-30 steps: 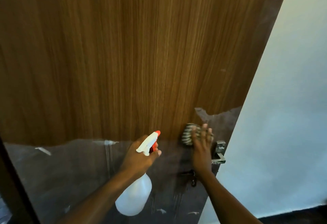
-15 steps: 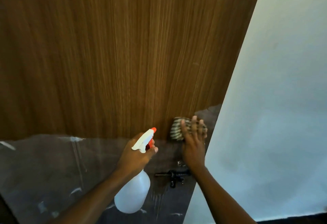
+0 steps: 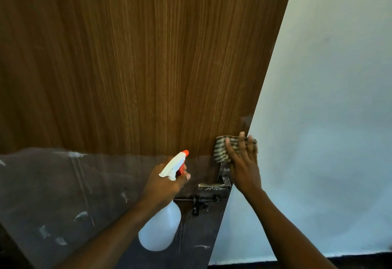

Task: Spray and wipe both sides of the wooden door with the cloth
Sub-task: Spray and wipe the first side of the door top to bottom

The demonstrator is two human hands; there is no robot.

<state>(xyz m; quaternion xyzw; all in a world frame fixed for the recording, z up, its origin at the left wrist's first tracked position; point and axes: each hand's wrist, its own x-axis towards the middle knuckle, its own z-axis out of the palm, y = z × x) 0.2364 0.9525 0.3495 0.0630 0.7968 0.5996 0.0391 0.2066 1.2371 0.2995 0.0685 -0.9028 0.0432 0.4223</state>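
Since the earlier frames, the cloth [image 3: 221, 150] and the right hand [image 3: 244, 169] have been carried rightward across the wooden door [image 3: 148, 56], and they are now set at the door's right edge rather than inward of it. The striped cloth is pressed flat against the wood under the right hand's fingers [image 3: 241, 141], which are held straight and slightly spread. Most of the cloth is exposed to the left of the fingers, a narrow strip is seen past the fingertips, and its right end is lapped over the door's edge in front of the pale wall [image 3: 318, 120]. The metal door handle [image 3: 214, 186] is seen just below the cloth, beside the heel of the hand, with a dark bolt [image 3: 199, 202] beneath it.

The spray bottle [image 3: 160, 230] is gripped at its neck by the left hand [image 3: 163, 183], whose fingers are curled round it below the white head. The orange nozzle tip is pointed up toward the door, left of the cloth and apart from it, and the translucent body hangs below the hand. A greyish film [image 3: 63, 194], streaked with white marks, is spread over the door's lower part, and the cloth is placed just above its upper border.
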